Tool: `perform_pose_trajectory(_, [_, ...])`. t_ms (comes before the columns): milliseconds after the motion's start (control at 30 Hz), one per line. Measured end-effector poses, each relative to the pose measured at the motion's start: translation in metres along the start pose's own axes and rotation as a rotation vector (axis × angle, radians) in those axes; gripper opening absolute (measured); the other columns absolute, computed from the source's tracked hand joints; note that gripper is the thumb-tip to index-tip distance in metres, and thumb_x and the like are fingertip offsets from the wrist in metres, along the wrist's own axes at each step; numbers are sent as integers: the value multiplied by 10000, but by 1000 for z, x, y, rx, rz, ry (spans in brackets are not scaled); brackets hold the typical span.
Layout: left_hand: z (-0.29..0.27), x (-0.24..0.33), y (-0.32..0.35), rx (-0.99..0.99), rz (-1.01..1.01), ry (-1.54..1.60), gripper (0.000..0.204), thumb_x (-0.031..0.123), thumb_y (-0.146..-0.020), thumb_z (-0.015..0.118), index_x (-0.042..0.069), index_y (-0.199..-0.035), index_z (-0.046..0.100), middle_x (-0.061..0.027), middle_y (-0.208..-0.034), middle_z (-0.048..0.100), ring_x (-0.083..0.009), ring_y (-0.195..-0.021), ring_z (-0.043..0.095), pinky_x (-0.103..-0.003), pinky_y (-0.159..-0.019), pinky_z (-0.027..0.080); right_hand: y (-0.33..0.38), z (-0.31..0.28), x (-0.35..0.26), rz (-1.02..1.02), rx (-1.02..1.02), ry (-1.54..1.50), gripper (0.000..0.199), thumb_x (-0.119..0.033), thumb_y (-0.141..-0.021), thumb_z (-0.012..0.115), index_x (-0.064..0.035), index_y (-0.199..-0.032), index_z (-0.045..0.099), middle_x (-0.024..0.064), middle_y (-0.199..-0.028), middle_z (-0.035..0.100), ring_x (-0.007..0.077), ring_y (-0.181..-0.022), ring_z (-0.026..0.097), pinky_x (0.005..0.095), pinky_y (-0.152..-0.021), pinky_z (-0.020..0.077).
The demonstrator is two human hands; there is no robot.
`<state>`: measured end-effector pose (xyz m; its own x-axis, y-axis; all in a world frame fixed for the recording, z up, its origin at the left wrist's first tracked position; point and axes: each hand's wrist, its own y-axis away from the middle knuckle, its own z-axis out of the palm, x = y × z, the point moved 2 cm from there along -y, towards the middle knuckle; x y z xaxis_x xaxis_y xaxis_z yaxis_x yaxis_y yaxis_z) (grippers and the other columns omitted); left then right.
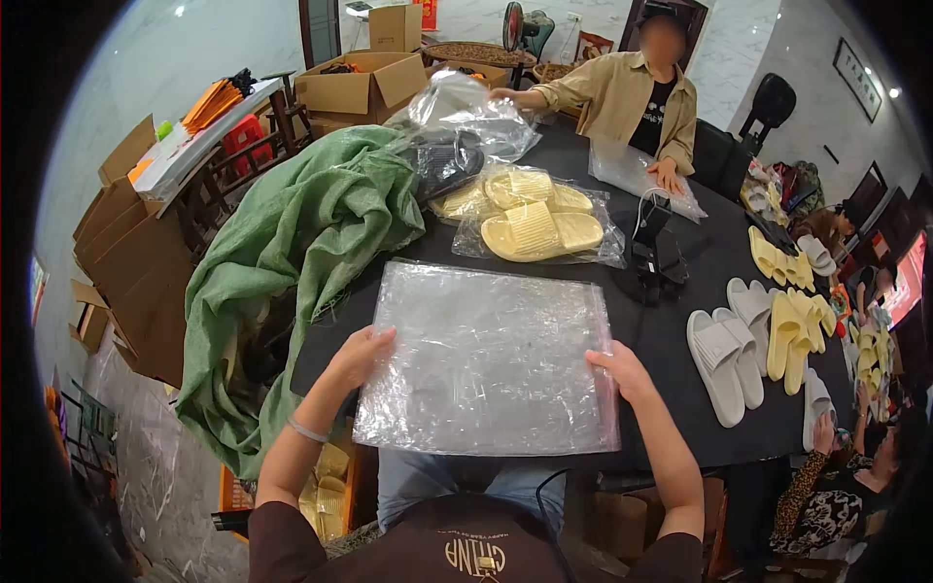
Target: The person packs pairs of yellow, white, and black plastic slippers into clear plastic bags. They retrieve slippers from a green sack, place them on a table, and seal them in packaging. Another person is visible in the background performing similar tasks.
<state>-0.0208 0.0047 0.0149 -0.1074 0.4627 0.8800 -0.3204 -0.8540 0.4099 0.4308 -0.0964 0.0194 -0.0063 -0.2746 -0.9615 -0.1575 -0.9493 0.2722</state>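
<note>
A flat stack of clear plastic bags spans the space in front of me, its near edge over the table's front edge. My left hand grips its left side, thumb on top and fingers hidden underneath. On the pinkish right side, my right hand is closed the same way. Just beyond lie yellow slippers in clear bags. Behind them a dark bagged pair of slippers rests beside the crumpled clear plastic.
A green woven sack drapes over the left side of the black table. A black stand and grey slippers are at right. Across the table, a person touches plastic bags. An orange crate stands below left.
</note>
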Motion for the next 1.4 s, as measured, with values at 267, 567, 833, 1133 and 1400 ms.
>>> perform_pose_trajectory(267, [-4, -2, -43, 96, 181, -174, 365, 111, -875, 663, -70, -1162, 527, -111, -1001, 642, -158, -830, 630, -296, -733, 517, -50, 4, -1, -102, 162, 181, 592, -63, -758, 714, 67, -1282, 471, 128, -1039, 630, 180, -912, 618, 306, -788, 500])
perform_pose_trajectory(567, [23, 8, -1, 599, 987, -1103, 486, 158, -846, 687, -47, -1243, 494, -218, -1199, 570, -358, -1079, 578, -407, -926, 463, -13, 44, -56, -480, 605, 1381, 645, -225, -810, 684, -42, -1365, 412, 173, -1220, 534, 338, -1080, 553, 450, -923, 437])
perform_pose_trajectory(833, [91, -11, 31, 196, 922, -1295, 339, 165, -807, 679, 98, -1128, 593, -120, -1195, 560, -325, -1104, 530, -415, -913, 433, 11, 158, -66, -775, 169, 1060, 277, -194, -850, 638, -94, -1108, 618, 129, -1055, 568, 330, -961, 576, 445, -824, 470])
perform_pose_trajectory(1133, [78, -24, 21, 176, 903, -1110, 269, 207, -854, 626, 78, -1090, 619, -107, -1172, 583, -299, -1128, 521, -426, -964, 387, -1, 171, -13, -623, 89, 789, 120, -192, -871, 620, -84, -915, 650, 88, -874, 600, 286, -780, 622, 398, -688, 496])
perform_pose_trajectory(1400, [59, -28, 29, 381, 1043, -624, 243, 36, -828, 652, 66, -1069, 672, -88, -947, 673, -254, -907, 619, -359, -784, 484, -6, 172, -9, -652, -12, 699, 100, -128, -891, 608, -62, -945, 661, 88, -849, 603, 217, -717, 601, 321, -661, 474])
